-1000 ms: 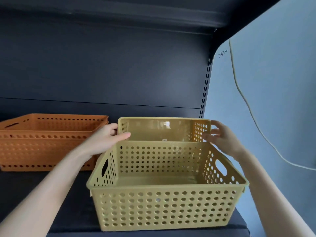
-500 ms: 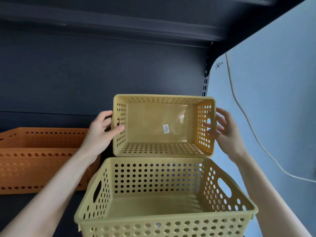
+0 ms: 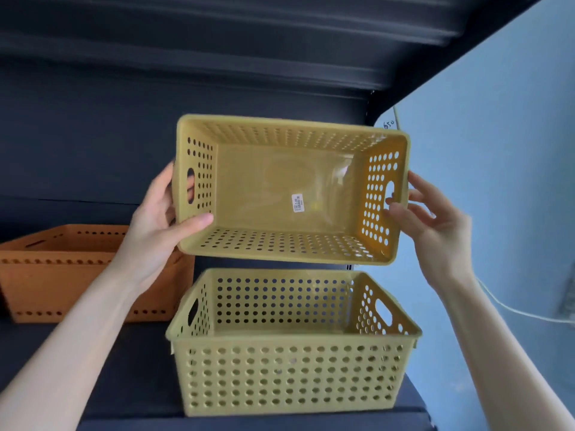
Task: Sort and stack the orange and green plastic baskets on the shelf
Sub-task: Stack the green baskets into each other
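A yellow-green perforated basket (image 3: 280, 188) hangs in the air, tipped so its opening faces me, a small label on its floor. My left hand (image 3: 165, 219) grips its left end wall, thumb inside the rim. My right hand (image 3: 432, 219) holds its right end, fingertips at the handle slot. Directly below, a second yellow-green basket (image 3: 289, 377) stands upright on the dark shelf (image 3: 130, 384). Orange baskets (image 3: 62, 275), nested in a stack, sit on the shelf at the left, partly behind my left arm.
The shelf's dark back panel (image 3: 93, 144) and the shelf above (image 3: 217, 42) close the space behind and overhead. A pale blue wall (image 3: 497, 181) with a thin white cable (image 3: 513, 312) lies to the right, past the shelf's upright.
Both hands have lifted the held basket from behind the front basket up above it and tipped its opening toward me. The standing basket and the orange stack stay put.
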